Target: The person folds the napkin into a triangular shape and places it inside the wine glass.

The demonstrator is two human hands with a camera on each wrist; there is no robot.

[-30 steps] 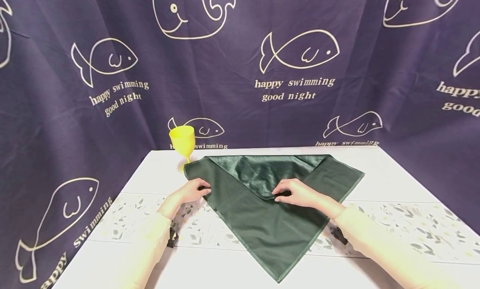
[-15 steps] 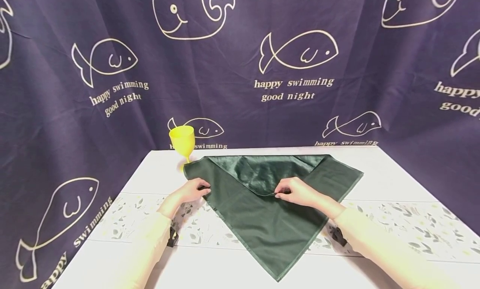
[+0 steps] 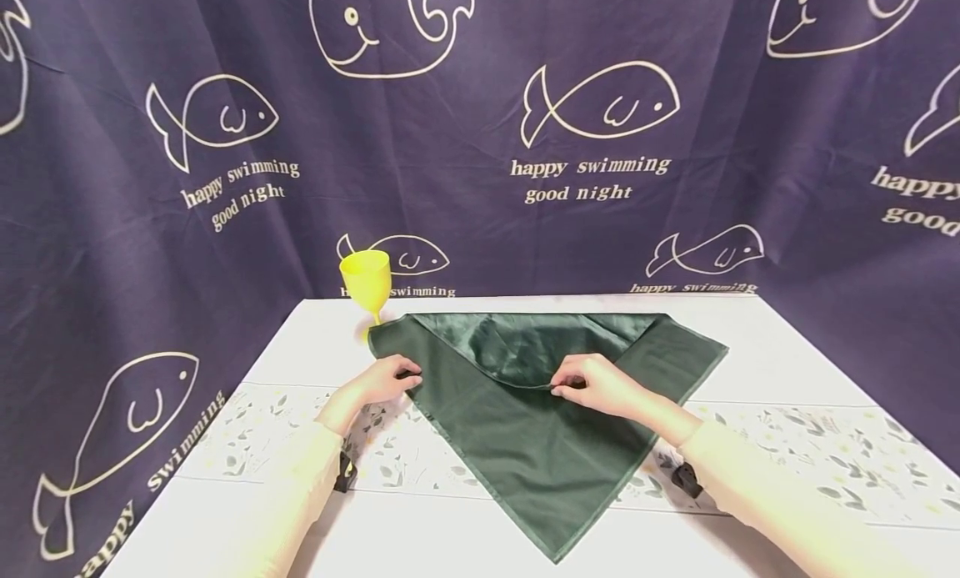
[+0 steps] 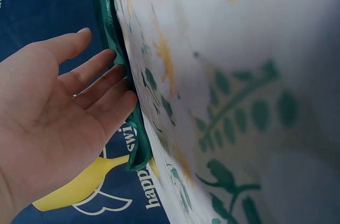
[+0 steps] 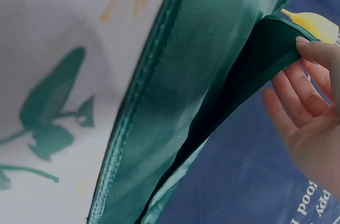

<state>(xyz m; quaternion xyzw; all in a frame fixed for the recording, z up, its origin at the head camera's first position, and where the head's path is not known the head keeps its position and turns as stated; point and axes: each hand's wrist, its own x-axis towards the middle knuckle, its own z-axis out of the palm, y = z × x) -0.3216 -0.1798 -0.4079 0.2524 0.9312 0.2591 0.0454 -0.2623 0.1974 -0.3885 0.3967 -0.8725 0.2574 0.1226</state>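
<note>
A dark green cloth (image 3: 525, 461) lies on the table with one corner pointing at me. Its far part is folded over toward me, showing a shinier satin side (image 3: 517, 344). My right hand (image 3: 596, 384) pinches the tip of that folded flap between thumb and fingers; the right wrist view shows the flap (image 5: 271, 49) lifted off the layer below. At the cloth's left edge rests my left hand (image 3: 381, 379). In the left wrist view its fingertips (image 4: 125, 99) touch the cloth, thumb held apart, nothing gripped.
A yellow goblet (image 3: 366, 279) stands at the back left, close to the cloth's left corner. The white table (image 3: 787, 353) carries a band of printed leaves (image 3: 840, 453). Behind it hangs a dark blue curtain (image 3: 465, 203) with fish drawings and lettering.
My right hand has shifted very slightly back and the flap's tip has risen from a flatter position. The left hand stays in place.
</note>
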